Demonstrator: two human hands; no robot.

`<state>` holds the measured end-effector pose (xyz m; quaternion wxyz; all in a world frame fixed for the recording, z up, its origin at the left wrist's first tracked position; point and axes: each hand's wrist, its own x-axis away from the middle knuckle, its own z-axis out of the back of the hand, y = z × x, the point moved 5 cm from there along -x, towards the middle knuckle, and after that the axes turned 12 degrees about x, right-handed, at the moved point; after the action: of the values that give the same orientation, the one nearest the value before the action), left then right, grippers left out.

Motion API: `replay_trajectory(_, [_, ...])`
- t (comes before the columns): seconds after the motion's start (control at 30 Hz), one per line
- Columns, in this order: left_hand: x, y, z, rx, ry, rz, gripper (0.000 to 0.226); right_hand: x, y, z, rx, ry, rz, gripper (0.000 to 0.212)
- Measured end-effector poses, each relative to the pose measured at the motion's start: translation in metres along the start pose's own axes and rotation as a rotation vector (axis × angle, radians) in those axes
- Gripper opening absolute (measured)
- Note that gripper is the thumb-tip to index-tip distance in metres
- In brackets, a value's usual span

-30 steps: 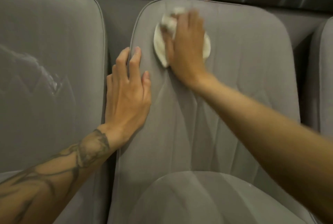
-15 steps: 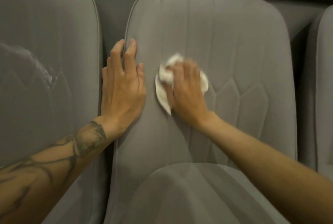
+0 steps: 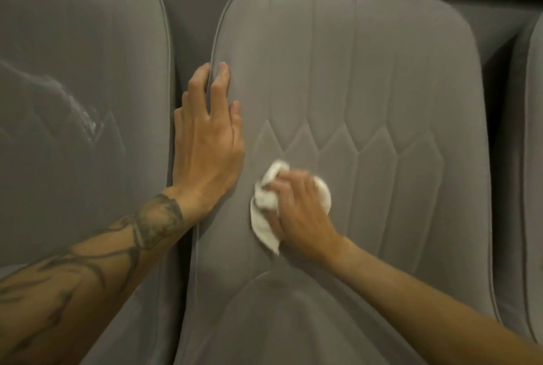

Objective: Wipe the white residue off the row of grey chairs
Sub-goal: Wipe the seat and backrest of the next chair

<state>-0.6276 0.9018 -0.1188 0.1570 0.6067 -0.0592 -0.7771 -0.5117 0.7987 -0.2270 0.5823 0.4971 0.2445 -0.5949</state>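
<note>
A crumpled white cloth (image 3: 266, 217) sits low on the backrest of the middle chair (image 3: 382, 85), just above the seat, having travelled down from the top edge a second ago. The right hand (image 3: 299, 217), blurred, appears to grip it with curled fingers while pressing it to the fabric. The left hand (image 3: 208, 147) stays flat, fingers straight, on the chair's left edge. White residue (image 3: 88, 120) streaks the left chair (image 3: 73, 41) alongside.

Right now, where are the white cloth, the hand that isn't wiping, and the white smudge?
white cloth (image 3: 264, 226): head view, on its lower flap.
left hand (image 3: 208, 145): head view, on the back of the hand.
white residue (image 3: 89, 123): head view, on its brightest streak.
</note>
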Motion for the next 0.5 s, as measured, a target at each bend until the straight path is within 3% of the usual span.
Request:
replay_trajectory(0.07, [0.0, -0.001, 0.0, 0.006, -0.006, 0.008, 0.049, 0.037, -0.015, -0.003, -0.006, -0.143, 0.22, 0.027])
replay_trajectory(0.13, [0.0, -0.001, 0.0, 0.011, -0.008, 0.014, 0.049, 0.039, -0.012, -0.001, 0.015, -0.194, 0.296, 0.027])
replay_trajectory(0.2, [-0.001, -0.001, 0.0, 0.016, -0.003, 0.021, 0.049, 0.0, 0.001, 0.006, 0.053, -0.093, 0.191, 0.026])
replay_trajectory(0.3, [-0.001, -0.001, 0.001, 0.041, 0.0, 0.026, 0.049, -0.108, 0.037, 0.026, 0.101, 0.15, -0.146, 0.032])
replay_trajectory(0.4, [0.001, -0.004, 0.006, 0.059, -0.019, 0.017, 0.049, -0.198, 0.068, 0.04, 0.063, 0.231, -0.457, 0.04])
replay_trajectory(0.5, [-0.002, -0.012, 0.017, -0.028, -0.094, -0.077, 0.049, -0.195, 0.043, 0.037, 0.014, 0.233, -0.403, 0.037])
